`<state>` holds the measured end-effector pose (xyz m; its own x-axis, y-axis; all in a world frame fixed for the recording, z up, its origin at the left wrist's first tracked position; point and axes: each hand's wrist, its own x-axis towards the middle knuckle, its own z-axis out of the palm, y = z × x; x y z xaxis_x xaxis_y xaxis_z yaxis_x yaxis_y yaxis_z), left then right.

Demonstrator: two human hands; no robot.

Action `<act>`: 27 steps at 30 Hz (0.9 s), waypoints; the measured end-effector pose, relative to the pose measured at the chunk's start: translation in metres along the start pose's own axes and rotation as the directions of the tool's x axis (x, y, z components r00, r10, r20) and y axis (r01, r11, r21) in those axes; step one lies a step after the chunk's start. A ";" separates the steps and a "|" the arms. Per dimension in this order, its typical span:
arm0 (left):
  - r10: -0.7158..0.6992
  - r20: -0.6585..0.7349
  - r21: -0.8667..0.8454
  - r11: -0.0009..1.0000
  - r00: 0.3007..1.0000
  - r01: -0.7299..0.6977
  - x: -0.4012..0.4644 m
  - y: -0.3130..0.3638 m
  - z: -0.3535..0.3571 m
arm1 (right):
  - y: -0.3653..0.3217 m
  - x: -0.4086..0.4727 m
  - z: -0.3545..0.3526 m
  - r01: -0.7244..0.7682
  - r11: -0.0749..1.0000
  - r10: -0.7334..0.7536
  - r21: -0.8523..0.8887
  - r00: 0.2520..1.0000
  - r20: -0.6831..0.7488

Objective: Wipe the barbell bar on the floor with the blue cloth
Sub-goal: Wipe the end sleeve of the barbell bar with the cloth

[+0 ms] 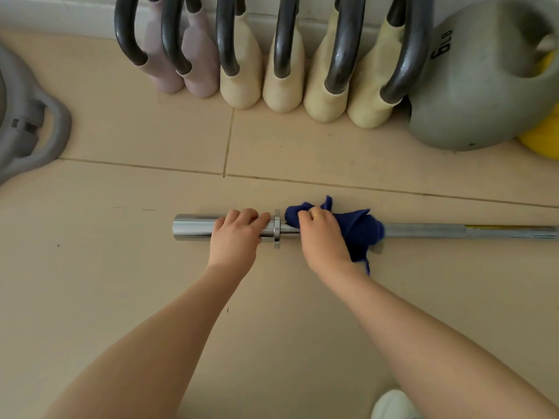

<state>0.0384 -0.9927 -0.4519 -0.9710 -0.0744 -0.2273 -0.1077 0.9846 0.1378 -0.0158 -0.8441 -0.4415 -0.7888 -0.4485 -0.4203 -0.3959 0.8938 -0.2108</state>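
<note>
A chrome barbell bar (423, 230) lies across the beige tiled floor, its thick sleeve end at the left and its shaft running off the right edge. My left hand (236, 237) grips the sleeve just left of the collar ring (276, 228). My right hand (325, 237) presses a dark blue cloth (363, 229) around the shaft just right of the collar. The cloth wraps the bar and hides that stretch of it; a corner hangs down to the floor.
A row of soft kettlebells (242, 83) with dark handles stands along the far wall. A grey 6 LB kettlebell (472, 95) and a yellow object (541, 137) sit at the right. A grey handled weight (33, 128) lies at the left. A white shoe (393, 405) shows at the bottom.
</note>
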 end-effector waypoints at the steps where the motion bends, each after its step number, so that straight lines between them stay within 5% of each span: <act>1: -0.010 0.006 -0.009 1.000 1.000 0.010 -0.001 0.001 0.000 | -0.012 -0.001 0.003 0.031 0.999 -0.031 0.023 0.999 -0.005; 8: -0.166 -0.003 -0.120 0.979 0.986 0.165 -0.008 0.007 0.001 | 0.053 -0.017 0.011 0.299 0.942 -0.299 -0.153 0.954 0.025; 11: -0.217 0.074 -0.167 0.960 0.973 0.227 -0.014 0.024 0.000 | 0.081 -0.028 0.003 0.247 0.944 -0.251 -0.220 0.968 0.011; 14: -0.185 0.179 -0.220 0.950 0.966 0.223 -0.023 0.043 0.000 | 0.075 -0.029 0.008 0.215 0.973 -0.216 -0.078 0.976 0.003; 22: -0.301 0.108 -0.384 0.866 0.947 0.319 -0.021 0.051 0.003 | 0.007 0.000 0.015 0.197 0.980 -0.197 -0.031 0.980 0.002; 27: -0.426 0.074 -0.376 0.826 0.902 0.421 -0.020 0.063 0.003 | 0.031 0.003 0.017 0.251 0.960 -0.255 -0.125 0.967 -0.016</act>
<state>0.0515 -0.9290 -0.4420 -0.8137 -0.4749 -0.3351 -0.5780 0.7220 0.3803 -0.0224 -0.8176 -0.4638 -0.6694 -0.6616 -0.3381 -0.6369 0.7453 -0.1973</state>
